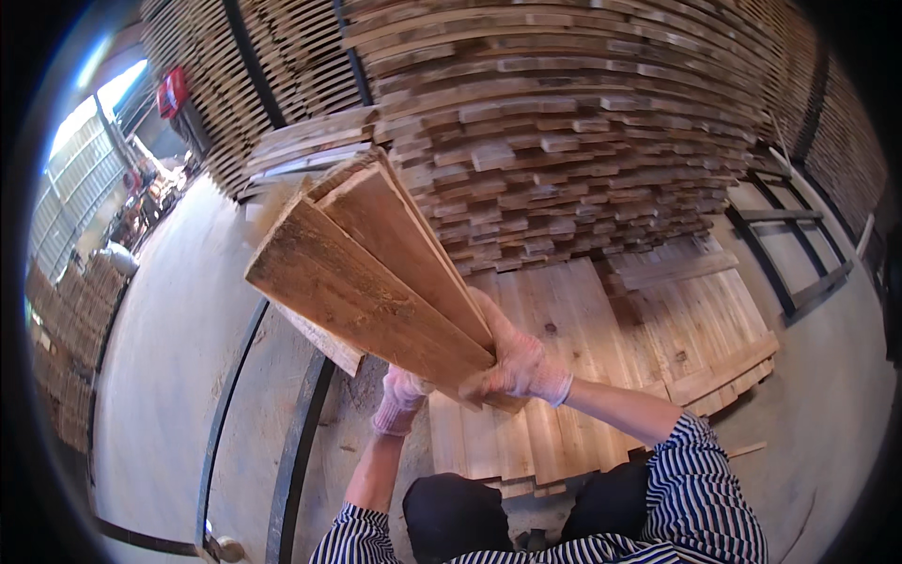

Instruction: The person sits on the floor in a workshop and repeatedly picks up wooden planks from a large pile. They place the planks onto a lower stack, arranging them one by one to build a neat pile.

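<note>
Several wooden boards (366, 277), fanned slightly apart, are held up in front of me and slant away to the upper left. My right hand (517, 362), in a pale pink work glove, is closed round their near end on the right side. On the other side my left hand (402, 390), gloved the same way, is closed on the boards from below; its fingers are partly hidden behind them. Beneath my hands lies a low layer of pale planks (554, 324) set side by side.
A tall stack of boards (554, 132) rises just ahead. Black metal frames lie on the floor at left (299, 461) and right (794, 254). More stacked boards (70, 348) line the far left. A person in red (174, 99) stands in the distance at upper left.
</note>
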The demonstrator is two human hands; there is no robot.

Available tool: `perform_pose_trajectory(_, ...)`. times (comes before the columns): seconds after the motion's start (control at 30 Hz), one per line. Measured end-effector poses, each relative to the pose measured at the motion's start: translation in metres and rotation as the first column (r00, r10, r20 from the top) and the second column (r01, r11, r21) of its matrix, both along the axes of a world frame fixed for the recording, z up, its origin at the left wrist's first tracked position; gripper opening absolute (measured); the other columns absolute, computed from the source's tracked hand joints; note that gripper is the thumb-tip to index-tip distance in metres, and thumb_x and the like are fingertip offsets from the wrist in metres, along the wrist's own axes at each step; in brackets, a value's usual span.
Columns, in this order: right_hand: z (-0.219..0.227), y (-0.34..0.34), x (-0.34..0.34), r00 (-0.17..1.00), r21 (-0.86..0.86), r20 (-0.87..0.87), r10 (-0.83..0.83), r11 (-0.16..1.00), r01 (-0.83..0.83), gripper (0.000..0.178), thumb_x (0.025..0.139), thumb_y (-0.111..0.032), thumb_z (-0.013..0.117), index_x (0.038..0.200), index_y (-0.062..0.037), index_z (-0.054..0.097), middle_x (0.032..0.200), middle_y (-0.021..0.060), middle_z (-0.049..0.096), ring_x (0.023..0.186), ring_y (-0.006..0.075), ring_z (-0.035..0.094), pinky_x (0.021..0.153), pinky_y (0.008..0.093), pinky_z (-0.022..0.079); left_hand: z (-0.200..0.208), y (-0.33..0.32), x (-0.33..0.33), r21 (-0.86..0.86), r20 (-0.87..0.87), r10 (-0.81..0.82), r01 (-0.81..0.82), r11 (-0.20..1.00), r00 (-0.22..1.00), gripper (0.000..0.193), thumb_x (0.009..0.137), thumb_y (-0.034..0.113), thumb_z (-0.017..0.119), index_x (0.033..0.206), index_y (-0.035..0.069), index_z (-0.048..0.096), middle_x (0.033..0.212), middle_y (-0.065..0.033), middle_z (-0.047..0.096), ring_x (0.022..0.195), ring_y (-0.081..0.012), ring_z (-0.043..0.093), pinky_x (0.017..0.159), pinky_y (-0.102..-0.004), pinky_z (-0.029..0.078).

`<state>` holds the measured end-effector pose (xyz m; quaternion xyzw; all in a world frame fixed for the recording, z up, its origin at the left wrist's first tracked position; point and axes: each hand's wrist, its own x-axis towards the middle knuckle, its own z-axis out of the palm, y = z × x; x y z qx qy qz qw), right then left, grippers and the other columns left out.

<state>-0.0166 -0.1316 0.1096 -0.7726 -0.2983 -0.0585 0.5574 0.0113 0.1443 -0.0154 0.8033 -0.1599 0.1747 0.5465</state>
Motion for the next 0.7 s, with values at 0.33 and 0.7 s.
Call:
perform_pose_trajectory(0.33, -0.019, -0.152, -0.063, 0.863, 0.499, -0.498, 0.086, 0.842, 0.204, 0.113, 0.079, -0.051, 0.088, 0.161, -0.0054, 0.026, 0.148, 0.0155, 0.052, 0.132, 0.0221, 0.05, 0.11, 0.0341, 0.044, 0.128, -0.212, -0.033, -0.822, -0.382, -0.765, 0.187, 0.537, 0.519, 0.066, 0.098, 0.049, 0.066, 0.146, 0.007, 0.05, 0.135, -0.0154, 0.063, 0.121, -0.0315, 0.065, 0.1, -0.0487, 0.057)
perform_pose_trajectory(0.7, -0.085, -0.483, -0.117, 0.289, -0.588, -0.479, -0.829, 0.548, 0.595, 0.07, 0.089, -0.052, 0.074, 0.143, -0.0106, 0.056, 0.114, 0.0143, 0.071, 0.105, 0.0237, 0.067, 0.092, 0.043, 0.054, 0.03, -0.346, -0.064, -0.758, -0.649, -0.722, -0.117, 0.642, 0.242, 0.061, 0.087, 0.062, 0.074, 0.108, 0.006, 0.062, 0.094, -0.0156, 0.068, 0.082, -0.0344, 0.069, 0.079, -0.0532, 0.06)
